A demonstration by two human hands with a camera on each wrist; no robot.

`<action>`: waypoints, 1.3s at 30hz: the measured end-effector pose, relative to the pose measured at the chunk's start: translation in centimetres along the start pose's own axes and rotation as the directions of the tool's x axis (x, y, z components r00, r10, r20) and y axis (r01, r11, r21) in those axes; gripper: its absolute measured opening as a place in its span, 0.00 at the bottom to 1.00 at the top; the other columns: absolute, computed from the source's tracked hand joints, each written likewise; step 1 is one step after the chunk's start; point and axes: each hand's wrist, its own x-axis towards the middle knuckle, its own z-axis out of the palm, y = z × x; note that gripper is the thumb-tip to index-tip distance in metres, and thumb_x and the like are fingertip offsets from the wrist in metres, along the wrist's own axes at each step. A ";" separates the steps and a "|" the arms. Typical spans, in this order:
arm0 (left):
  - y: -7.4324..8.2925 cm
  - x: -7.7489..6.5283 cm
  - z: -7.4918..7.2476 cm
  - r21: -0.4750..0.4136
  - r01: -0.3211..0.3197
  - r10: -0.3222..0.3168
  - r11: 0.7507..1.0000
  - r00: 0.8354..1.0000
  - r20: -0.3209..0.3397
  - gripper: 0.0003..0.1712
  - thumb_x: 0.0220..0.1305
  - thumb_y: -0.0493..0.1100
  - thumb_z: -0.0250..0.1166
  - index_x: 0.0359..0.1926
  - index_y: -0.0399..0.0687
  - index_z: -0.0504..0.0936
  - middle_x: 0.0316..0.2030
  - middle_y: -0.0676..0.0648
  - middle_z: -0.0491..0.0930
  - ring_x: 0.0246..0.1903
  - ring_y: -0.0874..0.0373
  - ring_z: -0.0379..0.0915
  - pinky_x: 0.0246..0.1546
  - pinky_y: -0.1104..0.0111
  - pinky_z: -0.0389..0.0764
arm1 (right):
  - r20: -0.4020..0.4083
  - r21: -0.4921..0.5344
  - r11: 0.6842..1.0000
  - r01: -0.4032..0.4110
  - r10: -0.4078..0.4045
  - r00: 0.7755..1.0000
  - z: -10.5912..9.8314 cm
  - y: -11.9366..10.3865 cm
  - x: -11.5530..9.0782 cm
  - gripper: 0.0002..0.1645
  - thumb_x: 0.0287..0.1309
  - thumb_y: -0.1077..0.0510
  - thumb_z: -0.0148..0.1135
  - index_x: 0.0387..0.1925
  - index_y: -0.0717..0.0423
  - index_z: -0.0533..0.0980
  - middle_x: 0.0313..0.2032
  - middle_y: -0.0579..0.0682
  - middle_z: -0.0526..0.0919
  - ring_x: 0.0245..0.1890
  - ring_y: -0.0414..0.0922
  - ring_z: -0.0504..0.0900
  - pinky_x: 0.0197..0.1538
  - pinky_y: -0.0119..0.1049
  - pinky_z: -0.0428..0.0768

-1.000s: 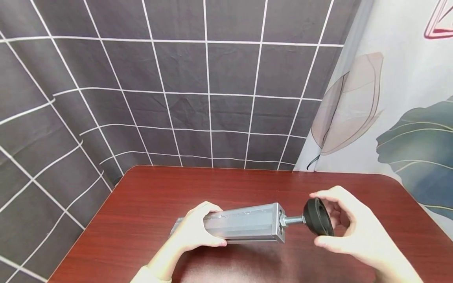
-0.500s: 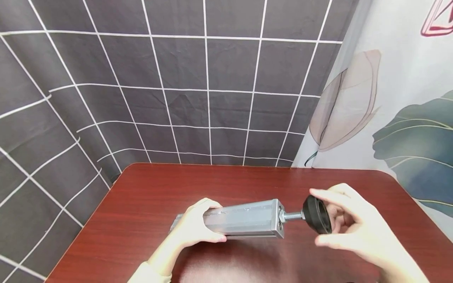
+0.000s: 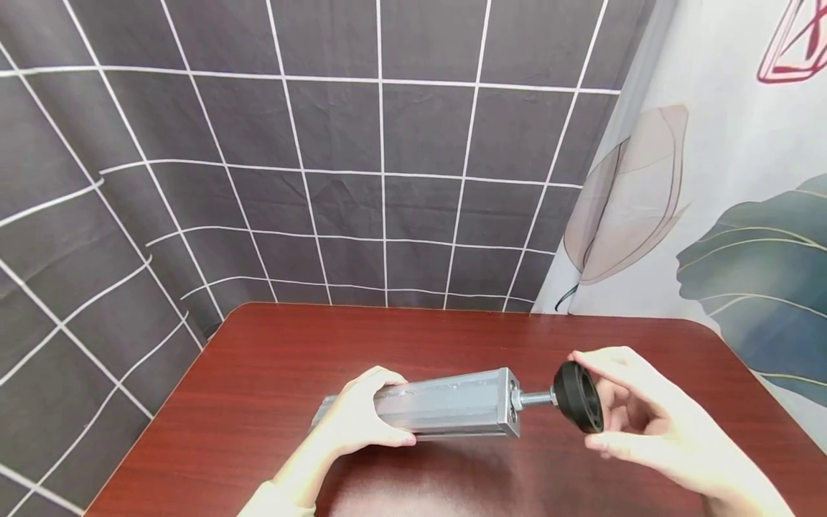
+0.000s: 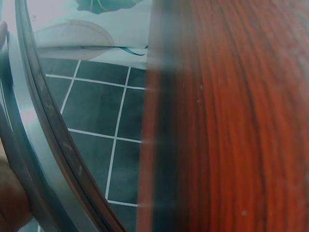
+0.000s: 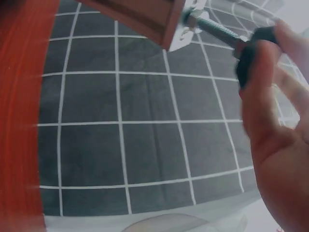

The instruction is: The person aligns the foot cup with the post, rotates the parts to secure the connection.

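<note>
In the head view my left hand [image 3: 358,416] grips a silver aluminium profile [image 3: 452,402], thumb on the near side and fingers over the far side. The bar lies roughly level above the table. From its right end plate sticks a threaded stem [image 3: 538,399], which carries a black levelling foot [image 3: 575,396]. My right hand [image 3: 659,416] pinches the rim of this foot between thumb and fingertips. The right wrist view also has the foot [image 5: 246,63] between the fingers. Close up in the left wrist view runs the profile's grooved side [image 4: 36,106]. The bar's left end is partly behind my left hand.
A red-brown wooden table [image 3: 400,337] lies beneath both hands. Behind it hangs a dark grey curtain [image 3: 420,208] with a white grid. At the right is a white curtain [image 3: 646,287] printed with leaves.
The right hand's thumb and fingertips have shifted slightly around the rim of the levelling foot. The left hand and the profile have stayed nearly in place. The head view has tilted a little.
</note>
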 end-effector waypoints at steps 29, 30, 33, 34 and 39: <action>-0.4 -0.1 0.3 0.031 -0.012 0.012 0.999 1.000 0.003 0.36 0.26 0.58 0.80 0.44 0.64 0.78 0.38 0.68 0.74 0.39 0.68 0.70 0.42 0.68 0.72 | 0.083 0.007 0.997 -0.073 0.073 0.994 0.2 -0.6 0.0 0.50 0.32 0.80 0.69 0.62 0.68 0.61 0.59 0.54 0.63 0.33 0.40 0.78 0.27 0.31 0.76; -0.5 -0.1 0.2 0.026 -0.012 0.012 1.000 1.000 -0.002 0.36 0.25 0.57 0.81 0.44 0.64 0.78 0.38 0.68 0.74 0.38 0.68 0.70 0.42 0.68 0.73 | 0.108 0.037 0.998 -0.046 0.041 0.993 0.2 -0.5 0.0 0.48 0.33 0.81 0.67 0.62 0.69 0.61 0.62 0.56 0.59 0.33 0.41 0.79 0.27 0.31 0.76; -0.4 -0.1 0.1 0.006 -0.009 0.009 1.000 1.000 -0.009 0.36 0.26 0.56 0.81 0.43 0.63 0.78 0.38 0.68 0.74 0.38 0.68 0.71 0.41 0.69 0.73 | 0.077 0.004 1.000 -0.017 0.016 0.997 0.3 -0.2 0.0 0.47 0.32 0.81 0.68 0.61 0.68 0.64 0.60 0.54 0.62 0.31 0.39 0.78 0.24 0.28 0.74; -0.4 0.0 0.1 0.002 -0.007 0.007 1.000 1.000 -0.010 0.36 0.26 0.56 0.81 0.44 0.63 0.78 0.38 0.68 0.74 0.38 0.68 0.71 0.42 0.69 0.73 | 0.039 -0.021 1.000 -0.002 0.003 0.999 0.4 0.0 0.1 0.48 0.30 0.81 0.69 0.60 0.68 0.65 0.58 0.53 0.64 0.28 0.38 0.77 0.21 0.26 0.73; -0.2 0.1 0.2 0.005 0.017 -0.017 1.000 1.000 -0.012 0.35 0.27 0.57 0.81 0.43 0.63 0.77 0.37 0.68 0.73 0.38 0.68 0.70 0.42 0.69 0.73 | -0.201 -0.260 0.951 -0.169 0.118 0.972 1.2 -0.1 0.4 0.49 0.19 0.73 0.78 0.55 0.60 0.72 0.35 0.42 0.75 0.20 0.35 0.70 0.17 0.27 0.65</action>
